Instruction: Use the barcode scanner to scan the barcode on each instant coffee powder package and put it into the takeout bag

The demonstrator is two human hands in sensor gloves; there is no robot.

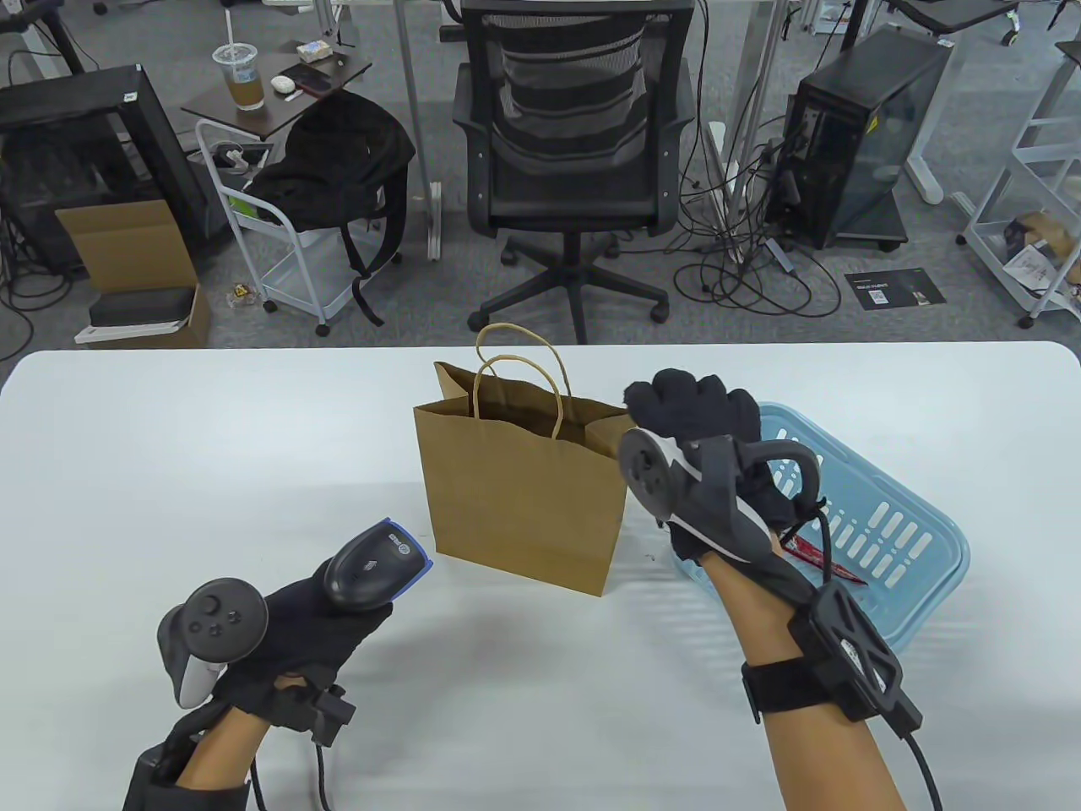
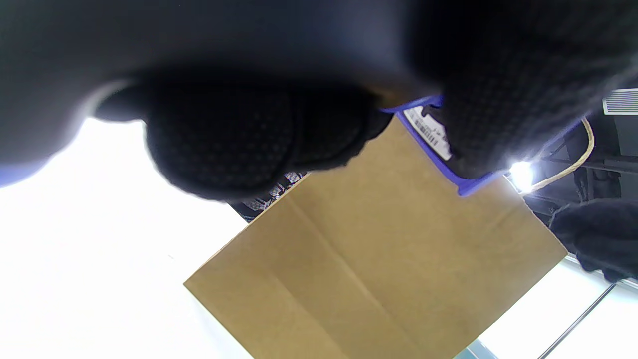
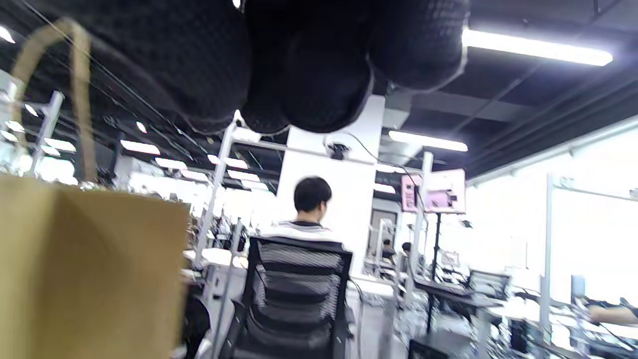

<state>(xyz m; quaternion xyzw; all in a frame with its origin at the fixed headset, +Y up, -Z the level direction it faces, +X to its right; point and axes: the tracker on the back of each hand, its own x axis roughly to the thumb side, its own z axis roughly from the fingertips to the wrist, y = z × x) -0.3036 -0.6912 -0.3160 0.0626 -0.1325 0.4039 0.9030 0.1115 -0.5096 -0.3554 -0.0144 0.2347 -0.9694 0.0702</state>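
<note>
left hand [image 1: 279, 625] curled round barcode scanner [image 1: 372, 568], takeout bag [image 1: 519, 494] just beyond fingertips. right hand [image 1: 705, 439] at bag rim, fingers bunched, contents untellable. only in table view: red package [image 1: 815, 553] in blue basket [image 1: 895, 541], behind right palm.

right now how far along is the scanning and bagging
Done: cannot tell; the bag's inside is hidden, so any packed packages don't show. In hand: the left hand grips the scanner; the right hand, fingers curled and apparently empty, hangs beside the bag's top, above the basket. Left: at least one red package lies in the basket, partly hidden behind the right wrist, not yet bagged.
</note>
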